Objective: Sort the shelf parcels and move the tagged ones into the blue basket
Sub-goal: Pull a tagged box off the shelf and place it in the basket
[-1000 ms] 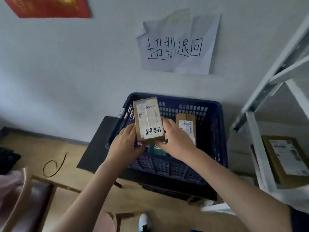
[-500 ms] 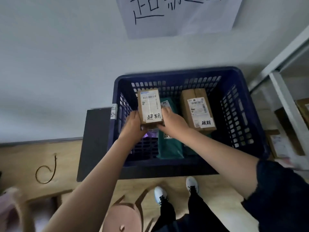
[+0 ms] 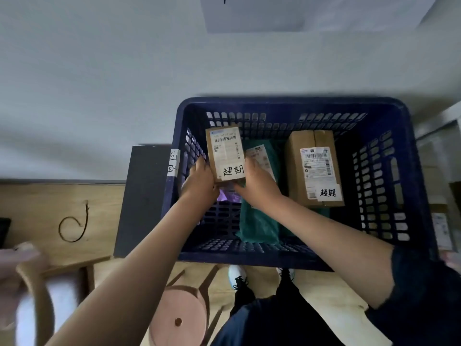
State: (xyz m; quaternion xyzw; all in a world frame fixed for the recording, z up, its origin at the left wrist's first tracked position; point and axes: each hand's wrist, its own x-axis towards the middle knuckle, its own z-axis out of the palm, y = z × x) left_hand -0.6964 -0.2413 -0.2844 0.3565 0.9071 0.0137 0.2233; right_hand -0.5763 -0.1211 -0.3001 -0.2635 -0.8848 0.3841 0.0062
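Gripping tagged parcel (image 3: 225,154) at lower end: left hand (image 3: 199,187), right hand (image 3: 258,187); long axis toward frame top, above blue basket (image 3: 294,104) floor.

Left hand (image 3: 199,186) and right hand (image 3: 257,186) grip small tagged box (image 3: 225,153) inside blue basket (image 3: 294,103) — larger tagged box (image 3: 314,168) and green bag (image 3: 259,221) beside it.
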